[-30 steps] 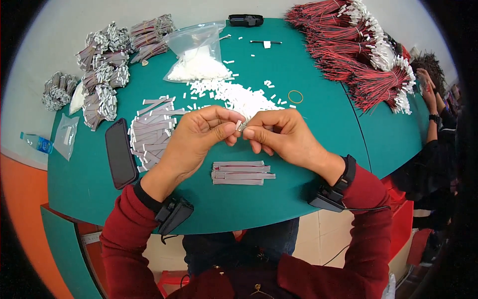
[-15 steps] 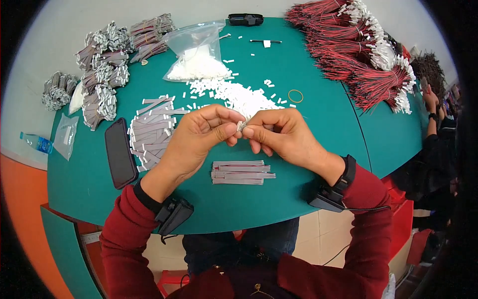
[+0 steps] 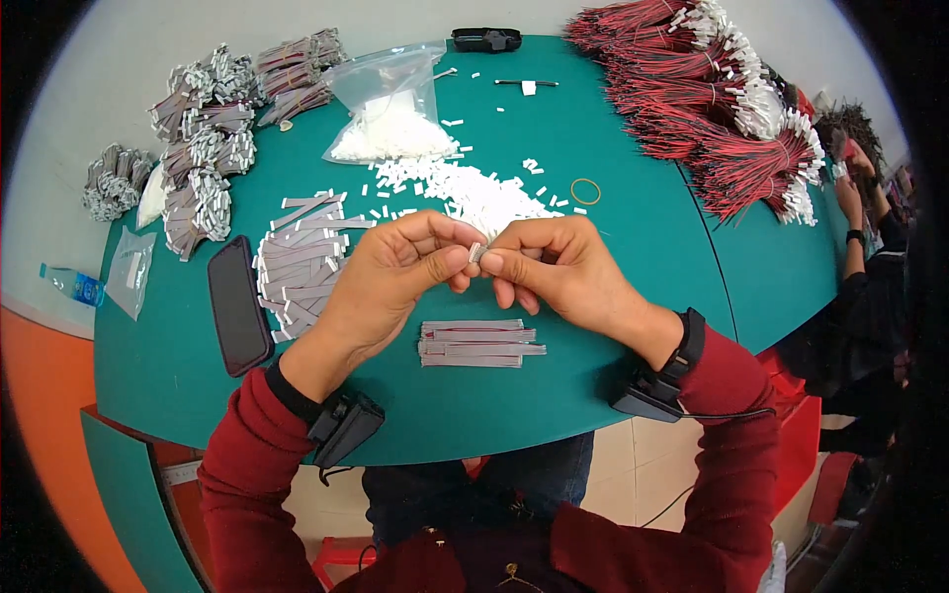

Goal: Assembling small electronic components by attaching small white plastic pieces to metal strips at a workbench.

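Observation:
Fingertip to fingertip, my left hand and my right hand meet above the middle of the table, both closed in a pinch. Between their thumbs and fingers shows a small white connector with a grey end at its right side. My fingers hide most of it, so how the parts join cannot be made out. Just below the hands, toward me, lies a neat stack of flat grey ribbon cables. Behind them a heap of loose white connector housings spreads over the green table.
Left of my hands lie fanned ribbon cables with white ends and a phone. A clear bag of white housings stands behind. Bundled grey cables and red-black wires flank it. A co-worker's hand is far right.
My hands stay almost in place, with the small piece turned slightly between the fingertips. At the far right, the co-worker's hands and arms have shifted.

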Demonstrator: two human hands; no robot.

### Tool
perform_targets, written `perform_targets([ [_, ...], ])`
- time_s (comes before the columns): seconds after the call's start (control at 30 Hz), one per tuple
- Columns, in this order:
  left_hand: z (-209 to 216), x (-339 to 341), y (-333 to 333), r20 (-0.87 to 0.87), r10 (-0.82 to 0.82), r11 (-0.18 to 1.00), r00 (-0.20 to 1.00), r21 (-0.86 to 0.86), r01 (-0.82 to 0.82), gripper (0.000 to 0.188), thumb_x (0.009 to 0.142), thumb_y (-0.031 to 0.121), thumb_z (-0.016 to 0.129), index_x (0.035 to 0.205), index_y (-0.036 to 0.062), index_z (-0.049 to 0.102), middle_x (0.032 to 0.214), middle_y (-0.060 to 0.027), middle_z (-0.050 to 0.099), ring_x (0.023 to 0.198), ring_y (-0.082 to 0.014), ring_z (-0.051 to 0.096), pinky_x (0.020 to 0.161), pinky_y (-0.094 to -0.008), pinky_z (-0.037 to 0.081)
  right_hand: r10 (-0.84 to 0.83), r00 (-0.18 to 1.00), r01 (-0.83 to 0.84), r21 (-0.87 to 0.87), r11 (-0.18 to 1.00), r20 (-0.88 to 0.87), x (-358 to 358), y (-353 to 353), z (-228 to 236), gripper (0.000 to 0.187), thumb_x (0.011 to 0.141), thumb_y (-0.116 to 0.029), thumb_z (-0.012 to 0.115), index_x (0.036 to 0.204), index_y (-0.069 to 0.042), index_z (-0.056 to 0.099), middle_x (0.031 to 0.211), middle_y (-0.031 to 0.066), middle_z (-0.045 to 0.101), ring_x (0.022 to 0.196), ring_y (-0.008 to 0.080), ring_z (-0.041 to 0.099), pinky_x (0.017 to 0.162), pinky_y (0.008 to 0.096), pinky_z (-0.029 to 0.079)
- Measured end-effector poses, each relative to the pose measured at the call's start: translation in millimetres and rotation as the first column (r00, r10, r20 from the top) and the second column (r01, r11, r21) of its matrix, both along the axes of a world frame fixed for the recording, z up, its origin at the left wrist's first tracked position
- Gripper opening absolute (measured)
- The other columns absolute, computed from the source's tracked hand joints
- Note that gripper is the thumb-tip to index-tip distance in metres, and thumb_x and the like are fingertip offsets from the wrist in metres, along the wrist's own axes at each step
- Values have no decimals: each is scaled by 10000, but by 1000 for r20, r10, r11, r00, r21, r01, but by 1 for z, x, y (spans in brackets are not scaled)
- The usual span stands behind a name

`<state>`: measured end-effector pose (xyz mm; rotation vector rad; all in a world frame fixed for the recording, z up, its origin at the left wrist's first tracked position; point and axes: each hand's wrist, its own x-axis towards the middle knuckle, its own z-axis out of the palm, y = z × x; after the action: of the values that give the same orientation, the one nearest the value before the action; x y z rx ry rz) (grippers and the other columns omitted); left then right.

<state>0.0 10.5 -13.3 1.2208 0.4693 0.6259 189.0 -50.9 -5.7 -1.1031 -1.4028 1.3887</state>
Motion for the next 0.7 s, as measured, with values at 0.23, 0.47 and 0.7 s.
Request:
perform_targets([
  [0.23, -1, 0, 0, -1, -2, 1000, 1000, -1, 2, 177, 851, 87, 591, 1001, -5, 572, 910, -51, 591, 762, -103, 531, 697, -213, 436, 9, 1000, -9, -21, 1000, 5, 1, 1, 1, 156, 882, -142, 562, 832, -10, 628, 606, 19, 583, 455, 31, 451, 423, 168, 331],
  [0.47, 0, 0, 0, -29, 37, 997, 999, 72, -34, 171, 845, 81, 599, 986, -13, 582, 913, -69, 605, 759, -107, 544, 702, -222, 447, 10, 1000, -10, -37, 999, 2, 1, 1, 1, 160, 880, -148, 565, 818, -14, 629, 597, 21, 583, 448, 35, 457, 419, 169, 331],
  [0.7, -2, 0, 0, 12, 16, 1000, 1000, 15, -16, 166, 844, 83, 601, 979, -12, 586, 916, -68, 609, 767, -107, 546, 703, -222, 446, -8, 1000, 8, -14, 1000, -29, -1, -1, 2, 172, 880, -153, 566, 800, -13, 625, 588, 20, 581, 442, 34, 455, 418, 169, 331],
])
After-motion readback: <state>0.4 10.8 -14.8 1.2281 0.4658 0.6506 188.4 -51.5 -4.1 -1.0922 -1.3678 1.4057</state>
